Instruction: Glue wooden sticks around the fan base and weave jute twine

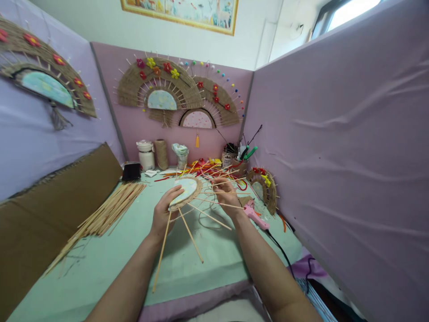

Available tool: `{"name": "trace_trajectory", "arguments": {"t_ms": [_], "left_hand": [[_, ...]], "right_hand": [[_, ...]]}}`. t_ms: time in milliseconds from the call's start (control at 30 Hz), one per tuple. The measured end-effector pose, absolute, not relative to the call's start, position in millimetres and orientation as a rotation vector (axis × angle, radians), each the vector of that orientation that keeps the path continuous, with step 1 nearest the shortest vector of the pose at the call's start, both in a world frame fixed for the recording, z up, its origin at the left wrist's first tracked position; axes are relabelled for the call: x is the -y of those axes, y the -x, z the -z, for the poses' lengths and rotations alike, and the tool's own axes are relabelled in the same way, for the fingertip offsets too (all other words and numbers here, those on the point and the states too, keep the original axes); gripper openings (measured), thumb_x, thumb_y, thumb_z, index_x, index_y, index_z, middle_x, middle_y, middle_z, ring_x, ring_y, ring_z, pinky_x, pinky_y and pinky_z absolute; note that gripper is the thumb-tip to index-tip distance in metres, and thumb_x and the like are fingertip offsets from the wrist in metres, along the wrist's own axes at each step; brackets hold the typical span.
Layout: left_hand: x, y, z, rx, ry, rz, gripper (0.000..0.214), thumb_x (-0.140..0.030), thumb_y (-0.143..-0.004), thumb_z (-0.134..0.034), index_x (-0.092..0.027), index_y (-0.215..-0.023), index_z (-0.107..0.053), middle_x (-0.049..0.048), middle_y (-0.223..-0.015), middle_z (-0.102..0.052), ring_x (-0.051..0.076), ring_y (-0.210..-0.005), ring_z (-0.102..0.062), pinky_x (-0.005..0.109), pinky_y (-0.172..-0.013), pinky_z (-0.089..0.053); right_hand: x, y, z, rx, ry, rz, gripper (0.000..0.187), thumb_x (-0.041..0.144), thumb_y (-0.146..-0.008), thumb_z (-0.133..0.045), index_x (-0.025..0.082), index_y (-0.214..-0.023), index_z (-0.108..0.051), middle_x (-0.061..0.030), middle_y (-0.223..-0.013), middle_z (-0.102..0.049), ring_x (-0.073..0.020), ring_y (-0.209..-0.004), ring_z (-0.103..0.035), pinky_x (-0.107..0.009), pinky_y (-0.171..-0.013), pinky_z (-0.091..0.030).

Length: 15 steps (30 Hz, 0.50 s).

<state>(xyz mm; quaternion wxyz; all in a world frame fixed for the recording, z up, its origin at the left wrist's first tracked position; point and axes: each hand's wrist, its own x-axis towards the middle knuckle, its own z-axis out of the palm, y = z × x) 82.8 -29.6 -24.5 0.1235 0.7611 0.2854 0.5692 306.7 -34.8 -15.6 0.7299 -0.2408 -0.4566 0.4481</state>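
Observation:
My left hand [166, 209] grips a half-round fan piece [186, 190] by its flat side, thumb on the pale patterned face. Twine wraps its curved rim, and thin wooden sticks [191, 235] fan out from it toward me, to the right and away. Among the sticks on the right, my right hand [226, 194] is closed, fingertips pinched on a thin length of twine [205, 225] that hangs in loose loops below the sticks. The fingertips are partly hidden behind the sticks.
A pile of loose sticks [110, 208] lies at left. A pink glue gun [256, 218] with a black cord lies right of my right hand. Behind stand a twine spool [161, 154], a white jar [146, 156] and tool cups [240, 166]. Finished fans [134, 91] hang on the partition.

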Motion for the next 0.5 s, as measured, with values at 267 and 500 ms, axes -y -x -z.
{"name": "trace_trajectory", "arguments": {"t_ms": [267,500], "left_hand": [[28.9,-84.4,25.3,-0.832,-2.211,-1.633,0.032,-0.029,-0.084,-0.064,-0.023,-0.115,-0.066,0.0098,-0.126,-0.062,0.024,-0.117,-0.058,0.040,-0.102,-0.043],[30.9,-85.2,22.9,-0.828,-2.197,-1.614,0.031,-0.030,-0.084,-0.064,-0.021,-0.114,-0.067,0.0111,-0.126,-0.062,0.025,-0.117,-0.058,0.042,-0.102,-0.043]], "right_hand": [[36.5,-306.0,16.8,1.056,0.611,-0.964,0.025,0.021,-0.063,-0.072,0.025,-0.087,-0.066,0.0023,-0.075,-0.058,-0.0132,-0.068,-0.050,-0.026,-0.066,-0.040],[39.3,-305.6,14.6,1.041,0.619,-0.996,0.022,0.024,-0.061,-0.072,0.024,-0.082,-0.064,0.0022,-0.072,-0.058,-0.0132,-0.066,-0.050,-0.027,-0.064,-0.040]]}}
